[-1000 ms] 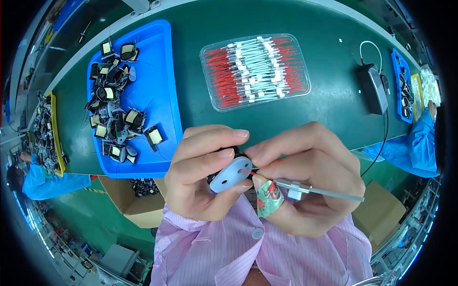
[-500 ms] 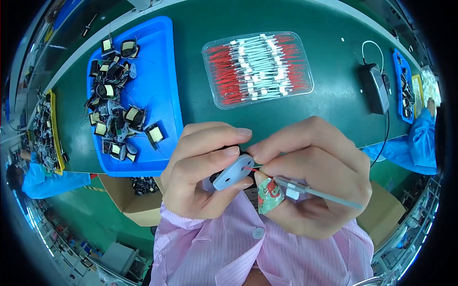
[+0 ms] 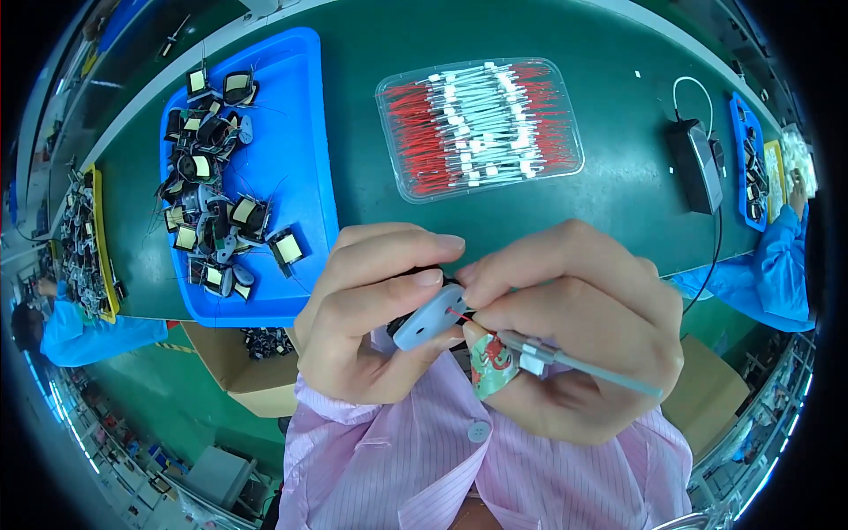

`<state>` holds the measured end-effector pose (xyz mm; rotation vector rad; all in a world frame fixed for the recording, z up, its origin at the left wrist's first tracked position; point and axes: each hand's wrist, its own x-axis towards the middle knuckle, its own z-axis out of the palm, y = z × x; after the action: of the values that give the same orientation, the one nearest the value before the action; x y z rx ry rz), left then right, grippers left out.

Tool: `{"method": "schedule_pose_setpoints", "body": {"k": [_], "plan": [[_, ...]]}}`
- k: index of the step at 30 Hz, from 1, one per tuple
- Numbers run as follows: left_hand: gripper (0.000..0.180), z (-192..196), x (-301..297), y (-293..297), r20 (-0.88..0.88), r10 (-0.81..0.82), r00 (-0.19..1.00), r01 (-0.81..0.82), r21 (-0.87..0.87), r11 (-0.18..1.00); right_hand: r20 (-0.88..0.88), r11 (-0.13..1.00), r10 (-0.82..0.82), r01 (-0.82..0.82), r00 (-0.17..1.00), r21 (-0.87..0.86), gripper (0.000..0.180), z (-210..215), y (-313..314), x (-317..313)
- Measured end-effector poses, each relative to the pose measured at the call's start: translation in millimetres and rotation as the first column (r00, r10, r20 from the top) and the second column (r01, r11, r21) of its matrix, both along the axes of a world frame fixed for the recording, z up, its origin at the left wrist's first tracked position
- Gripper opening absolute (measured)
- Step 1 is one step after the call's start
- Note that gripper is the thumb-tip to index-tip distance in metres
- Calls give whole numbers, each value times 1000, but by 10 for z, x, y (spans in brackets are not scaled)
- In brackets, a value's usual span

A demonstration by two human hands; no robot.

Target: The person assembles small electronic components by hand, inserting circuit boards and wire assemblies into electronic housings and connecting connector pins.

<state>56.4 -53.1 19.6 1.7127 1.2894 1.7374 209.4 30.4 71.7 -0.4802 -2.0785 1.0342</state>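
My left hand [image 3: 371,309] grips a small coil part [image 3: 426,320] with a grey oval end plate that has small holes; its dark body is mostly covered by my fingers. Close against it, my right hand [image 3: 583,336] pinches a wire lead [image 3: 609,374] with a grey-white sleeve and a white connector. The lead's thin red end reaches a hole in the grey plate; how deep it sits I cannot tell. A patterned green wrap [image 3: 492,364] covers my right thumb. Both hands are over the near edge of the green table.
A blue tray [image 3: 305,159] of similar coil parts stands left. A clear plastic box [image 3: 579,168] of red-ended leads lies beyond my hands. At right are a black box-shaped device [image 3: 693,166] with a cable and another blue tray [image 3: 738,132]. Co-workers' blue sleeves [image 3: 768,265] show at both sides.
My right hand has shifted slightly left, toward the grey plate, with the lead. Less of the red end shows clearly between fingers and plate. The left hand holds nearly still.
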Motion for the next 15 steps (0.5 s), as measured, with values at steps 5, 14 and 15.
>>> {"method": "schedule_pose_setpoints", "body": {"k": [5,14,15], "plan": [[44,-3,8,25,-28,16,999,-16,7,1000,3,999,-10,10,1000,-47,19,-4,11,-19],[49,20,-42,15,-222,48,974,-48,4,999,33,991,7,-2,999,-133,18,-33,72,23],[50,-26,-7,11,-132,33,991,-32,14,999,0,975,31,-30,1000,-222,18,-26,85,40]]}}
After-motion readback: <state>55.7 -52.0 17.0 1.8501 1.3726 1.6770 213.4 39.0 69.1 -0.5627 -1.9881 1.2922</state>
